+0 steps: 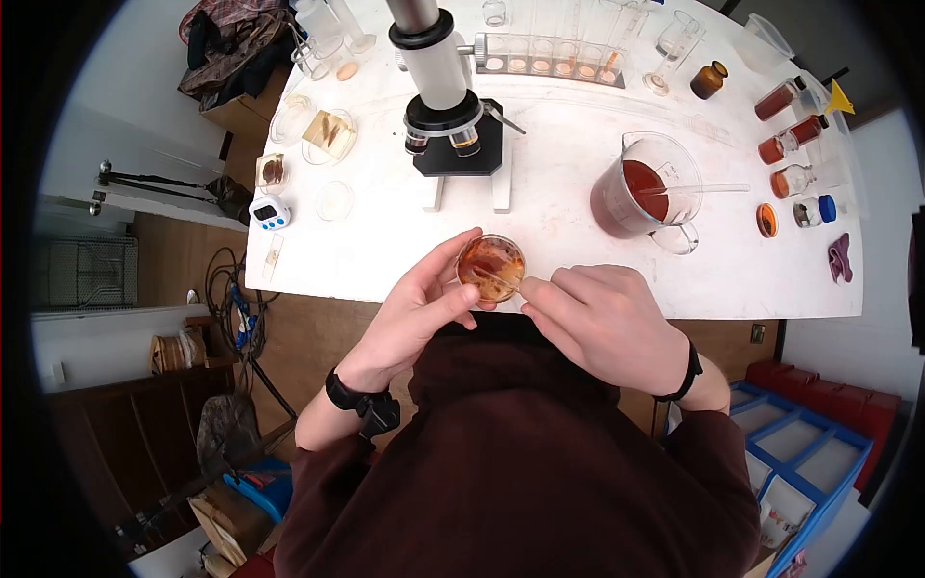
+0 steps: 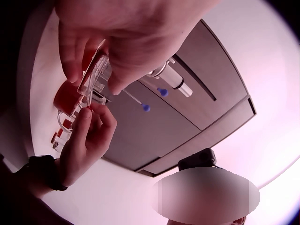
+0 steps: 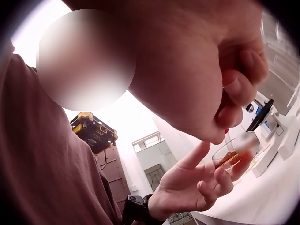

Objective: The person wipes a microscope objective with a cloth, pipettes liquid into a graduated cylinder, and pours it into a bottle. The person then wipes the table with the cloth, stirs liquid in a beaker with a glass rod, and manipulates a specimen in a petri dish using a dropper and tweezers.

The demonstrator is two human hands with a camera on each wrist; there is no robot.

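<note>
My left hand (image 1: 421, 301) holds a small round petri dish (image 1: 521, 256) by its sides, thumb on the near side and fingers behind, at the table's front edge. Red-brown, patchy material (image 1: 489, 258) covers the inside of the dish. From the right, my right hand (image 1: 605, 313) pinches a thin clear rod (image 1: 503, 281) between thumb and forefinger, its far end reaching over the material. In the left wrist view, the dish (image 2: 93, 76) appears edge-on, with the rod running down to the right fingertips. The right hand hides part of the dish in the right wrist view.
A microscope (image 1: 445, 82) stands just beyond the dish. To its right is a glass measuring jug (image 1: 609, 204) of red-brown liquid with a stirring rod in it. Test tubes fill a rack (image 1: 617, 79) behind; several bottles line the right side. A timer (image 1: 270, 211) sits at left.
</note>
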